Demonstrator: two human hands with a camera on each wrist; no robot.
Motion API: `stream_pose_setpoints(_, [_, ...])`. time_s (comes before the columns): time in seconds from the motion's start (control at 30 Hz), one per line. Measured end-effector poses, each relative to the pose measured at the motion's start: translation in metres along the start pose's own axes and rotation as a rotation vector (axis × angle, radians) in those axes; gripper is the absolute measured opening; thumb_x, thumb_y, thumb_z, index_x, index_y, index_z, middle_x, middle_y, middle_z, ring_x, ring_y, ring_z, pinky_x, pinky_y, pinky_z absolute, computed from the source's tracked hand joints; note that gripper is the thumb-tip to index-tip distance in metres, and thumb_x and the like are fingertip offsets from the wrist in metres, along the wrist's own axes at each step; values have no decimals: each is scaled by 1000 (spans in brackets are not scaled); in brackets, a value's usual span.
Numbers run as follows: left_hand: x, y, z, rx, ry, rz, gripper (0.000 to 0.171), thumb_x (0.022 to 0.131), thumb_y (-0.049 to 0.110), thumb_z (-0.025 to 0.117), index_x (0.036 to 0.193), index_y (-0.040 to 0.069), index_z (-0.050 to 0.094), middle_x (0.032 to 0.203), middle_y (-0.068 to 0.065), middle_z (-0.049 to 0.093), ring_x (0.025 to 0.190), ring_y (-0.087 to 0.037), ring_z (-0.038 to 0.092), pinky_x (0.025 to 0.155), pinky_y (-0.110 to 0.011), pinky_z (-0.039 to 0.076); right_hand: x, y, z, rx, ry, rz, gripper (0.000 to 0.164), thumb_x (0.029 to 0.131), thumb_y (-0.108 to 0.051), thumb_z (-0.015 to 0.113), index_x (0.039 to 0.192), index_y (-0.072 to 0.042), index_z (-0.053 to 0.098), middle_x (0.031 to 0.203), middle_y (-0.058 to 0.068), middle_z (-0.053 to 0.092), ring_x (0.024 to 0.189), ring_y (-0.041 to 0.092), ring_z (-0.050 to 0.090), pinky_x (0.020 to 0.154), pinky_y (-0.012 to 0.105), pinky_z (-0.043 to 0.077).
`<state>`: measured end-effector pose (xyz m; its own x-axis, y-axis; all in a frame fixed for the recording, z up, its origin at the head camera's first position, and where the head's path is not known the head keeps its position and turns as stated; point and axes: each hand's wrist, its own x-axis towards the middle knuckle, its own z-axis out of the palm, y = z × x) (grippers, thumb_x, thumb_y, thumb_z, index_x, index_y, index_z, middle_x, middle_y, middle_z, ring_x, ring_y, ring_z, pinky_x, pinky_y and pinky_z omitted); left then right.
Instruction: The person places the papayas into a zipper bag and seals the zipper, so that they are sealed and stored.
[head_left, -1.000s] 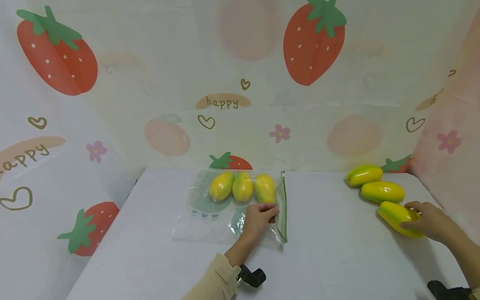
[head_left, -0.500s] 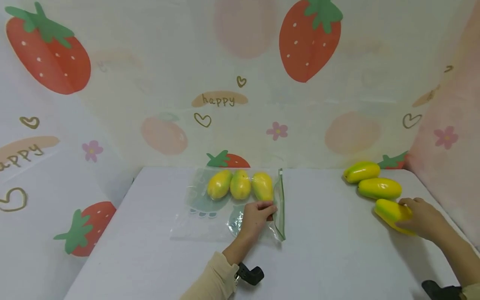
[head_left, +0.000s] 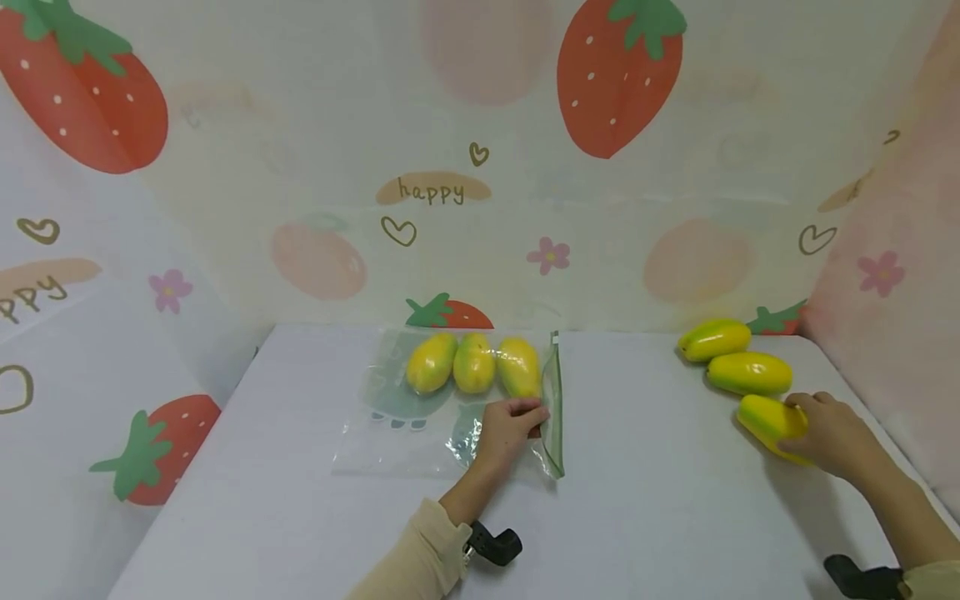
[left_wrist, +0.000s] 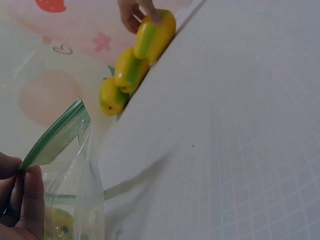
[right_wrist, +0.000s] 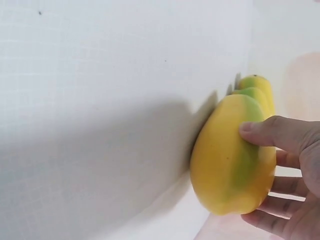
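My left hand (head_left: 510,433) pinches the open mouth of a clear zip bag (head_left: 427,446) between thumb and fingers. In the left wrist view, its green zip strip (left_wrist: 52,132) stands up above the fingers. Three yellow-green papayas lie side by side inside the bag, the nearest papaya (head_left: 519,367) just above my hand. At the right, my right hand (head_left: 836,437) grips the front one (head_left: 768,422) of three loose papayas. The right wrist view shows the thumb across the green stripe of this papaya (right_wrist: 230,160), and fingers around its far side.
Two more papayas, a middle one (head_left: 750,372) and a rear one (head_left: 714,340), lie behind the held one. A white table (head_left: 637,500) carries everything. Printed cloth walls (head_left: 600,217) rise at the back and on both sides.
My right hand has closed in further over the front papaya, covering more of it. The left hand keeps its hold on the bag's edge. The head view has shifted slightly.
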<state>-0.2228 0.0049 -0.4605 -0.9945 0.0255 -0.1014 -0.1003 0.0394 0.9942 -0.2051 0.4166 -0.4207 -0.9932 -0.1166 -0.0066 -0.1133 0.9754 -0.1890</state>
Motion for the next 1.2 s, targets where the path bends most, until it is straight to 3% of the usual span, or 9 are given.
stream_pose_setpoints(0.4, [3, -5, 0, -6, 6, -15, 24, 86, 9, 71, 105, -6, 70, 93, -15, 72, 66, -7, 62, 67, -24, 59, -6, 2, 6, 112, 13, 43, 68, 77, -28, 79, 119, 17, 49, 108, 43, 50, 91, 51, 54, 73, 62, 48])
stream_pose_setpoints(0.87, [7, -1, 0, -6, 14, -37, 23, 85, 9, 71, 104, -4, 71, 93, -12, 72, 67, -7, 62, 67, -23, 59, 5, -30, 7, 319, 23, 54, 72, 85, -31, 75, 123, 22, 44, 116, 42, 52, 98, 51, 56, 72, 49, 58])
stream_pose_setpoints(1.2, [8, -3, 3, -26, 31, -44, 21, 85, 8, 72, 102, -5, 71, 89, -11, 72, 62, -5, 60, 65, -21, 58, 17, -50, 9, 371, 14, 36, 70, 85, -34, 74, 125, 17, 48, 114, 37, 57, 97, 45, 58, 75, 48, 58])
